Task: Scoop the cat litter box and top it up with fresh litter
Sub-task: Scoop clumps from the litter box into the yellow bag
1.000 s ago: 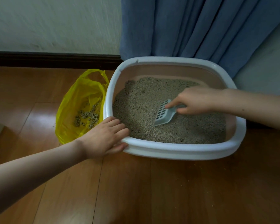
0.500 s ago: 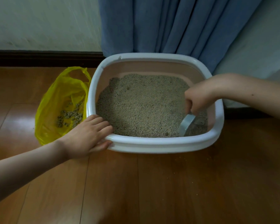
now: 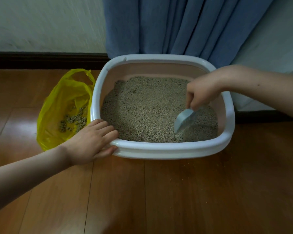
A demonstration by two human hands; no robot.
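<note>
Head view looks down on a litter box (image 3: 162,150) with a white rim and pink inner walls, standing on a wooden floor (image 3: 176,191) in front of a blue curtain (image 3: 184,26). The left hand (image 3: 93,142) lies on the box's near left corner, fingers straight over the rim and thumb against the outer wall, steadying it. The right hand (image 3: 202,93) is curled round the handle of a pale blue scoop (image 3: 183,119), whose blade is dug into the litter (image 3: 142,108) at the near right of the box. Just left of the box a yellow plastic bag (image 3: 61,105) lies open with clumps (image 3: 74,119) inside, so I judge some scooping done and more under way. No fresh litter supply is in view, so the top-up appears not yet begun. A few grains seem scattered on the floor near the box, though the view is dim. No brand, label or writing can be read anywhere.
</note>
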